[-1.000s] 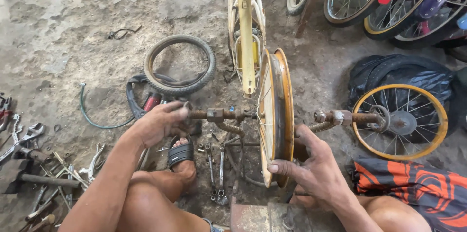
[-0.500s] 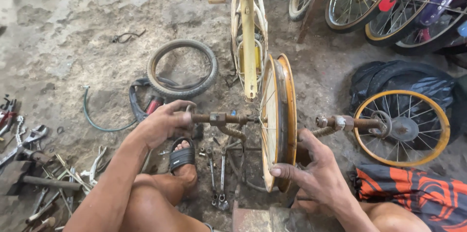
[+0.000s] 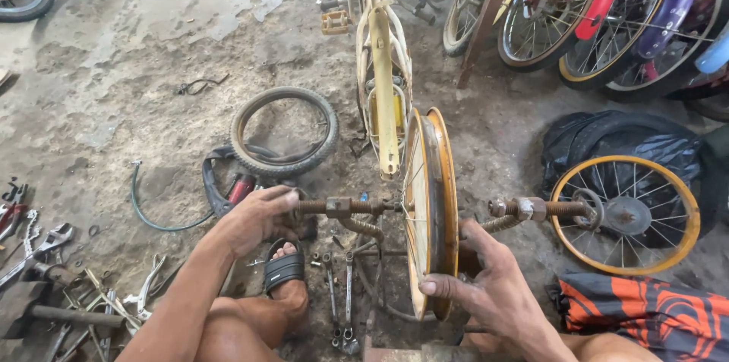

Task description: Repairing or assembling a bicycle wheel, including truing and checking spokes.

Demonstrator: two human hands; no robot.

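Head view, left to right from the yellow wheel rim [image 3: 431, 210] standing upright on its stand: my left hand [image 3: 254, 219] is wrapped around the end of the rusty threaded axle [image 3: 345, 206] left of the rim, and my right hand [image 3: 486, 286] pinches the rim's lower edge, thumb across it. My judgement is that the rim could wobble or tip toward the spanners [image 3: 340, 297] on the floor below it if either grip slackens.

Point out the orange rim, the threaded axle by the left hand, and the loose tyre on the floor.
Orange rim [image 3: 439, 203]: head view, on its outer band.
Threaded axle [image 3: 342, 206]: head view, on the nut mid-shaft.
Loose tyre [image 3: 323, 115]: head view, on its right tread.
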